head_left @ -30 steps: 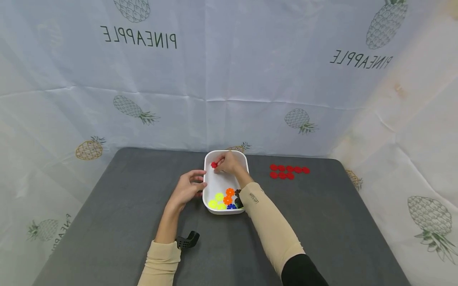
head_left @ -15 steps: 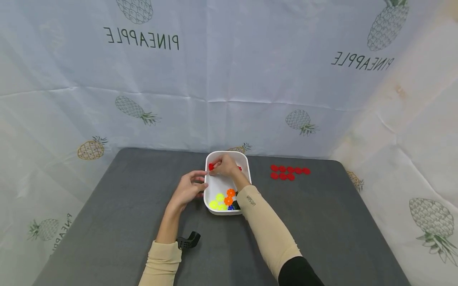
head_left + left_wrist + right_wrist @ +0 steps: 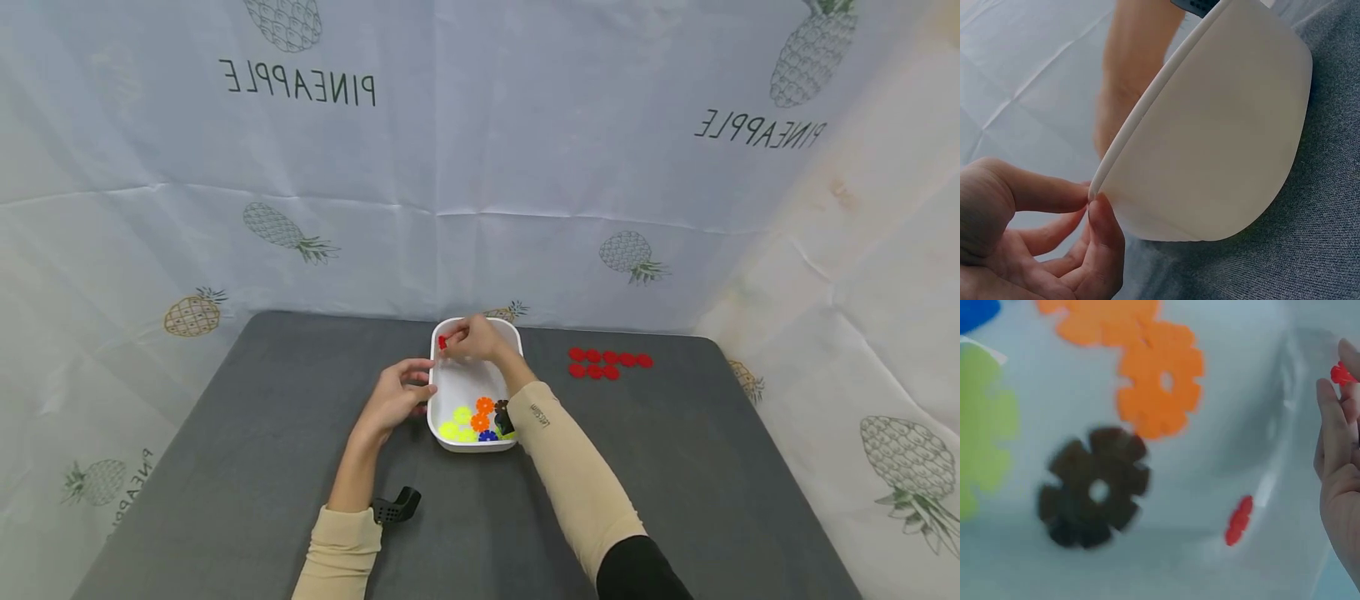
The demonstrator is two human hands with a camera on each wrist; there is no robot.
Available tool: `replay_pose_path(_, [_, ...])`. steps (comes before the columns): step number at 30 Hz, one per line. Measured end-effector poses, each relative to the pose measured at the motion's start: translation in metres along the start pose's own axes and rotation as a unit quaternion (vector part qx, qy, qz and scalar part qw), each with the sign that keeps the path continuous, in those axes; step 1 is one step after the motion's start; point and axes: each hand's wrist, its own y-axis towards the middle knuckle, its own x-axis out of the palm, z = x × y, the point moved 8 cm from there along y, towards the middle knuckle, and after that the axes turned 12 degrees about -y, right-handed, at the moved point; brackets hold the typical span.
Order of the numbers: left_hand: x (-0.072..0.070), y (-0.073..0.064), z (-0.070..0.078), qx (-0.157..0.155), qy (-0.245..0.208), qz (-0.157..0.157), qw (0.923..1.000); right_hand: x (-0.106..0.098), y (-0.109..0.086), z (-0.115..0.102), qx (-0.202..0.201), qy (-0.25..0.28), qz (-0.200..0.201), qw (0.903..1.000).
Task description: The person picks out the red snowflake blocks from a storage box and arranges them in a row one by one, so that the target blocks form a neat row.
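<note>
A white plastic tub (image 3: 459,385) stands near the back of the table. My left hand (image 3: 392,393) pinches its left rim between thumb and finger, plainest in the left wrist view, where the tub's wall (image 3: 1210,137) fills the middle. Over the far end of the tub, my right hand (image 3: 480,342) holds a small red notched disc (image 3: 442,342) in its fingertips. The right wrist view shows this hand (image 3: 1341,437) at its right edge. Another red disc (image 3: 1239,520) stands on edge by the tub's wall.
Yellow (image 3: 462,414), orange (image 3: 485,405), blue (image 3: 487,435) and black notched discs (image 3: 1094,487) lie at the tub's near end. Several red discs (image 3: 610,358) form two rows on the grey table (image 3: 675,467) at right. A printed curtain (image 3: 480,167) hangs behind.
My right hand has shifted a little left inside the tub, then slightly back up, with the red disc in its fingers. The left hand stays on the rim.
</note>
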Motion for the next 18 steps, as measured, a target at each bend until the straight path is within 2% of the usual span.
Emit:
replay_pose_path(6, [0.0,0.0,0.0,-0.004,-0.002,0.002,1.0,-0.036,-0.004,-0.008,-0.029,0.026,0.002,0.9992])
replay_pose_path(10, [0.0,-0.001,0.0,-0.001,0.0,0.002,1.0,-0.065,-0.011,-0.004,-0.042,0.041,0.011,0.9982])
replay_pose_path(14, [0.0,-0.002,0.0,0.004,-0.001,0.0,1.0,-0.094,-0.024,0.013,-0.041,0.058,0.025,0.9972])
replay_pose_path(18, [0.0,-0.002,0.001,0.006,0.001,0.0,1.0,-0.118,-0.04,0.044,-0.022,0.057,0.036,0.9975])
